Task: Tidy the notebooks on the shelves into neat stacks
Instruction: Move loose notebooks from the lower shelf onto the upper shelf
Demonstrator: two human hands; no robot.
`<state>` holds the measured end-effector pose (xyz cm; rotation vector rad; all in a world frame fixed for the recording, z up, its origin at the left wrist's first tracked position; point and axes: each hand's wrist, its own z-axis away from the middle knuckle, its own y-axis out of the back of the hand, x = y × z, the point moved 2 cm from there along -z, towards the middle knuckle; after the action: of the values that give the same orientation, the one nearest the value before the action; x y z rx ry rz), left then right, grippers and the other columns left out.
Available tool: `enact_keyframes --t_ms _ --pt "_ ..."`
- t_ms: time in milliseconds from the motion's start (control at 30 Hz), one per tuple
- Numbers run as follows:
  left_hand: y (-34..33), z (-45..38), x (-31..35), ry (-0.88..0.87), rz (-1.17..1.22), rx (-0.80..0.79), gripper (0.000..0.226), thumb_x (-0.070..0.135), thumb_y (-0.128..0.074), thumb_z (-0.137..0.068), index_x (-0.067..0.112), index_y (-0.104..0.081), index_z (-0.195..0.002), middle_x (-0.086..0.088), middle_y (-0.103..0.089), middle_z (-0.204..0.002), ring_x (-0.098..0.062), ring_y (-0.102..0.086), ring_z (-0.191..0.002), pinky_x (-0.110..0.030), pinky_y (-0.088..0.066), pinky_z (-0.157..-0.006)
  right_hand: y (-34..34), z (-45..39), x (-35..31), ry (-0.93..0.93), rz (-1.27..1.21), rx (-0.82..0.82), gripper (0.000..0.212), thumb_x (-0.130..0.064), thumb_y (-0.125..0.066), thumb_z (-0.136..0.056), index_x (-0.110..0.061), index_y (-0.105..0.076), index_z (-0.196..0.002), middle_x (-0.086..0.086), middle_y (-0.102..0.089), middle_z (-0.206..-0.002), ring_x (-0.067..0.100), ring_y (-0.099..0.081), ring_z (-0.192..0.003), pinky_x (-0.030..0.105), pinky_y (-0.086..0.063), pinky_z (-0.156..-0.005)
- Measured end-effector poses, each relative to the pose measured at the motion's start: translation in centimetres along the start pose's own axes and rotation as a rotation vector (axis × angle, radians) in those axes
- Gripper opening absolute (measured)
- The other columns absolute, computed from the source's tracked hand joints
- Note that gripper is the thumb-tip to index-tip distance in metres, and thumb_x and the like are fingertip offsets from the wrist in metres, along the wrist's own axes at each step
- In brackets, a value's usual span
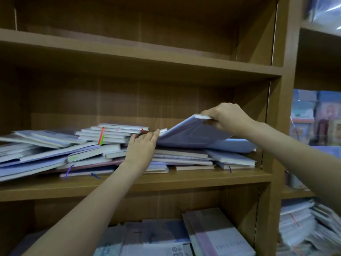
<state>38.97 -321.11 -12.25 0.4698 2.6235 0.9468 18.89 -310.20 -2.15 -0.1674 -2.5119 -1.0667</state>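
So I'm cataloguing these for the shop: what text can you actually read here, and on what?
"FREE VERSE", blurred and uncertain: grey notebook with pink band, bottom shelf.
Large dark characters, unreadable: pale cover beside it.
Notebooks on the middle shelf: no readable text.

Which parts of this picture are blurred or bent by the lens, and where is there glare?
Head view: the shelf boards curve from wide-angle distortion; the paper stacks at lower right are smeared by blur; glare streaks the plastic wrap at top right; the tilted notebook in the right hand stays fairly sharp.
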Motion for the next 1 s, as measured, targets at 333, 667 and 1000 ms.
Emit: enact_keyframes --t_ms 333,667,1000 --pt "1.2 3.3 -0.9 -0.070 0.078 -0.106 0.063 0.010 -0.042 -0.090 0.023 -0.020 -0.147 -0.002 -0.029 -0.150 -0.026 -0.028 -0.136 -0.037 -0.018 -0.109 4.3 5.3 -1.1 0.060 -0.050 0.056 0.028 -0.016 -0.062 -0.088 -0.014 -0.066 -0.116 0.016 -0.070 -0.095 0.036 -0.064 -0.088 0.045 -0.051 -0.070" --pt "3.2 13.4 2.6 0.580 1.726 -0.051 0.042 0.031 -0.048 -0.096 0.016 -0.040 -0.134 0.000 -0.044 -0.131 -0.021 -0.045 -0.124 -0.033 -0.042 -0.097 5.3 15.3 -8.7 0.299 -0.074 0.291 0.026 -0.010 -0.059 -0.082 -0.014 -0.069 -0.106 0.005 -0.072 -0.098 0.024 -0.071 -0.081 0.033 -0.054 -0.050" --pt "-3.0 26.5 4.1 1.049 2.001 -0.487 0.043 -0.001 -0.053 -0.089 0.016 -0.043 -0.128 -0.009 -0.062 -0.105 -0.020 -0.063 -0.084 -0.030 -0.058 -0.055 -9.6 24.7 -18.6 0.356 -0.369 -0.442 0.076 -0.036 -0.071 -0.080 -0.031 -0.029 -0.144 0.007 -0.031 -0.152 0.034 -0.029 -0.136 0.052 -0.030 -0.108"
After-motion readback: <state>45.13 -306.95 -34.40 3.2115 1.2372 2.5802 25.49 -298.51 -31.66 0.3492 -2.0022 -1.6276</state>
